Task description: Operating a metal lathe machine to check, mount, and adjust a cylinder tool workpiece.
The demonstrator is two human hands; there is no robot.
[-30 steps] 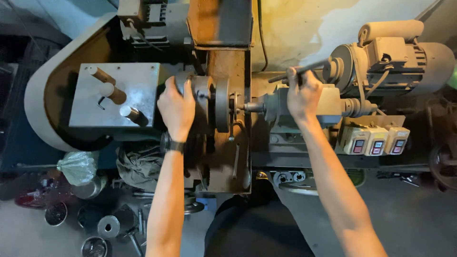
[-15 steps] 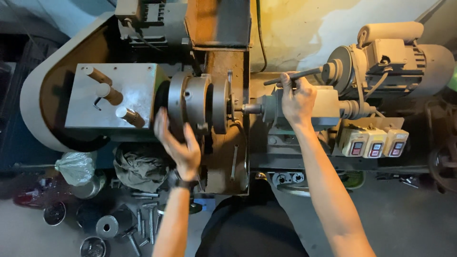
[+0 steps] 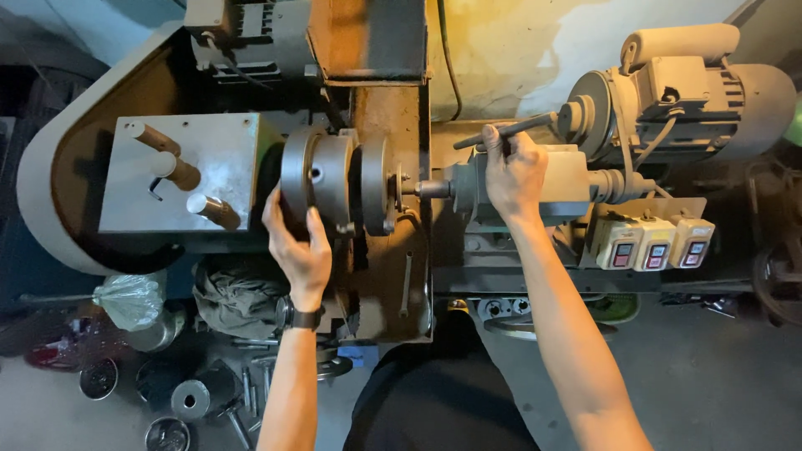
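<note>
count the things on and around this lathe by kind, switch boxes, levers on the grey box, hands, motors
switch boxes: 3
levers on the grey box: 3
hands: 2, left hand on the chuck, right hand on the handle
motors: 1
total: 9

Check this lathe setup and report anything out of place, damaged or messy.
Rust-brown staining covers the lathe's upright metal panel behind the round grey steel chuck, which the left hand cups. Loose metal discs and rods lie scattered on the floor. The right hand grips a dark lever; nothing there looks askew.
</note>
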